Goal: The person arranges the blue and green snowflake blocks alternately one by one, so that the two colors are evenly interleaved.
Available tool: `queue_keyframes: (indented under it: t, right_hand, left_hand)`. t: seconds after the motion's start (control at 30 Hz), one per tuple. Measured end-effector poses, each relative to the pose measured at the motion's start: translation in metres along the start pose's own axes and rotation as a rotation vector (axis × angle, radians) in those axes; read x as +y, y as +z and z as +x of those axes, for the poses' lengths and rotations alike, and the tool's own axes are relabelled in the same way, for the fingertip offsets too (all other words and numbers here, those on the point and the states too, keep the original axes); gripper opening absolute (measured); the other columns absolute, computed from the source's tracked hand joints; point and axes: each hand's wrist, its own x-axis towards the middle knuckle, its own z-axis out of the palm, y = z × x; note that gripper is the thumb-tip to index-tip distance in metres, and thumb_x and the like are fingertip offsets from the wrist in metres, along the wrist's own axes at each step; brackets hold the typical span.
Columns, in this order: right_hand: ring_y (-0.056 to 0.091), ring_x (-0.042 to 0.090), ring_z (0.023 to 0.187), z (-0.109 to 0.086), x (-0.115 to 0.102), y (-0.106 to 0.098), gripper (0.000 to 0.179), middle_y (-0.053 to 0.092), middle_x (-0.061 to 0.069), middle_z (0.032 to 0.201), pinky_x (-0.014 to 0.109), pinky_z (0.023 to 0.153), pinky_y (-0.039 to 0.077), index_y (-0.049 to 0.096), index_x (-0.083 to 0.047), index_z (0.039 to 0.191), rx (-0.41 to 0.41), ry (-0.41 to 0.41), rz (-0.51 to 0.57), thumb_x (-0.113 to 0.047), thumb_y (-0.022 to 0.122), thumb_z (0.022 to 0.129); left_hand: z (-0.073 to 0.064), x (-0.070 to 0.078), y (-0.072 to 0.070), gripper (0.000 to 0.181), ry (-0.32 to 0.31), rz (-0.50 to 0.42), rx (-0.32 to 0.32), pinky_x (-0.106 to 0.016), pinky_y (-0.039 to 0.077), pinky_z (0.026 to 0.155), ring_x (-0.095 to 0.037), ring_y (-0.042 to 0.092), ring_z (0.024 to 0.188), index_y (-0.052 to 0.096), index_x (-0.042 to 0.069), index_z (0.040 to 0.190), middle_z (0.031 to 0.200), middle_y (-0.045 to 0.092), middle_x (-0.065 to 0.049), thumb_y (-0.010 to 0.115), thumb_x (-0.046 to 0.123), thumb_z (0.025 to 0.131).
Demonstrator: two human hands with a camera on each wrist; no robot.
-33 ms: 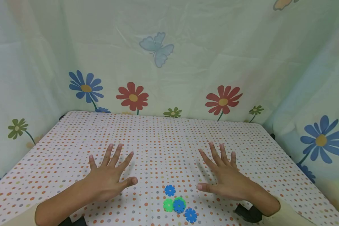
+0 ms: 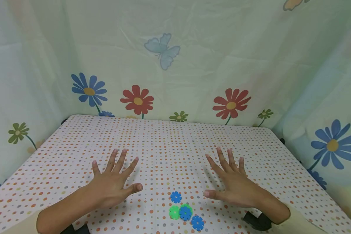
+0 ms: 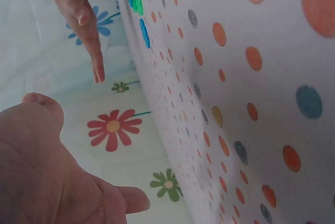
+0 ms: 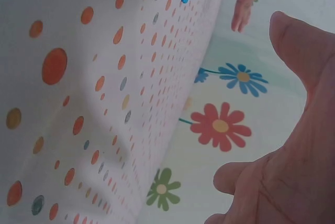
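Palm down above the dotted tabletop, my left hand [image 2: 109, 187] has its fingers spread and holds nothing. My right hand [image 2: 232, 183] mirrors it on the other side, fingers also spread, with nothing held. Several notched plastic flower discs lie between the hands, near the front. One blue disc [image 2: 176, 197] is farthest back. A green disc [image 2: 174, 212] sits left of another blue disc [image 2: 185, 213], which overlaps a second green disc [image 2: 190, 206]. The third blue disc [image 2: 197, 223] lies nearest the front. Both wrist views show a gap between palm and tabletop.
A white table cover [image 2: 169, 146] with coloured dots spreads under the hands. Behind and at both sides hangs a pale curtain [image 2: 193, 39] printed with flowers and a butterfly. A black strap [image 2: 257, 221] shows at the right wrist.
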Motion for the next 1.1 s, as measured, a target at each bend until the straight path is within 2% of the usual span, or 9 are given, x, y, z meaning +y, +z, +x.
queue_keyframes:
  t: [0.37,0.5,0.53,0.63,0.7,0.77,0.83,0.97,1.1]
  right_hand:
    - [-0.022,0.044,0.148,-0.010,-0.006,-0.007,0.091,-0.006,0.013,0.166,0.068,0.110,-0.020,0.013,-0.029,0.160,-0.024,-0.047,0.073,-0.060,0.062,0.089]
    - [0.022,0.039,0.150,-0.011,-0.013,-0.016,0.075,0.030,0.008,0.161,0.064,0.117,0.018,0.032,-0.025,0.155,-0.034,-0.113,0.081,-0.055,0.060,0.092]
    - [0.041,0.033,0.141,-0.012,-0.015,-0.018,0.070,0.042,0.005,0.155,0.059,0.113,0.031,0.039,-0.025,0.152,-0.040,-0.121,0.081,-0.055,0.060,0.092]
    - [0.065,0.017,0.114,-0.015,-0.022,-0.021,0.052,0.066,-0.006,0.130,0.047,0.093,0.052,0.058,-0.025,0.138,-0.058,-0.140,0.094,-0.052,0.061,0.093]
    - [0.066,0.006,0.098,-0.017,-0.026,-0.020,0.042,0.071,-0.013,0.115,0.038,0.085,0.054,0.065,-0.026,0.128,-0.074,-0.153,0.121,-0.049,0.061,0.094]
    - [0.067,0.003,0.101,-0.019,-0.030,-0.017,0.035,0.072,-0.016,0.109,0.036,0.085,0.055,0.069,-0.024,0.122,-0.077,-0.195,0.167,-0.046,0.061,0.095]
    - [0.065,0.000,0.097,-0.019,-0.033,-0.013,0.032,0.072,-0.016,0.108,0.031,0.082,0.055,0.070,-0.023,0.118,-0.079,-0.252,0.208,-0.044,0.061,0.096]
    - [0.063,-0.001,0.095,-0.021,-0.039,-0.006,0.026,0.071,-0.014,0.107,0.027,0.079,0.054,0.070,-0.022,0.116,-0.084,-0.410,0.274,-0.038,0.060,0.098]
    - [0.064,0.002,0.097,-0.027,-0.044,-0.001,0.022,0.070,-0.010,0.109,0.025,0.079,0.054,0.069,-0.022,0.118,-0.132,-0.595,0.341,-0.027,0.058,0.100]
  left_hand:
    - [-0.001,0.005,-0.001,0.086,0.066,0.034,0.036,-0.083,-0.008,0.100,-0.043,-0.009,0.151,0.017,0.026,0.159,0.166,-0.002,-0.015,0.041,0.073,0.091]
    - [0.003,0.011,-0.007,0.080,0.171,0.076,0.064,-0.080,0.008,0.106,-0.043,0.007,0.152,0.028,0.021,0.157,0.164,0.014,-0.017,0.050,0.064,0.093]
    - [0.005,0.013,-0.008,0.076,0.199,0.078,0.063,-0.078,0.013,0.106,-0.043,0.012,0.151,0.032,0.019,0.155,0.163,0.020,-0.017,0.053,0.060,0.094]
    - [0.009,0.020,-0.011,0.063,0.281,0.065,0.058,-0.067,0.033,0.107,-0.035,0.045,0.139,0.048,0.017,0.147,0.148,0.050,-0.012,0.060,0.049,0.095]
    - [0.012,0.026,-0.013,0.053,0.331,0.028,0.050,-0.049,0.051,0.093,-0.022,0.067,0.109,0.056,0.017,0.140,0.120,0.071,-0.004,0.064,0.042,0.094]
    - [0.017,0.031,-0.016,0.044,0.405,0.001,0.042,-0.032,0.054,0.074,-0.008,0.066,0.080,0.062,0.017,0.134,0.094,0.073,0.006,0.067,0.034,0.094]
    - [0.022,0.037,-0.017,0.037,0.492,-0.030,0.012,-0.023,0.048,0.062,-0.001,0.058,0.068,0.066,0.018,0.129,0.081,0.068,0.012,0.069,0.029,0.093]
    - [0.036,0.050,-0.014,0.033,0.654,-0.043,-0.108,-0.021,0.049,0.074,0.001,0.059,0.082,0.067,0.021,0.127,0.095,0.070,0.012,0.068,0.023,0.094]
    - [0.047,0.062,-0.005,0.033,0.702,-0.024,-0.187,-0.021,0.048,0.075,0.001,0.057,0.079,0.066,0.021,0.127,0.103,0.070,0.008,0.068,0.021,0.094]
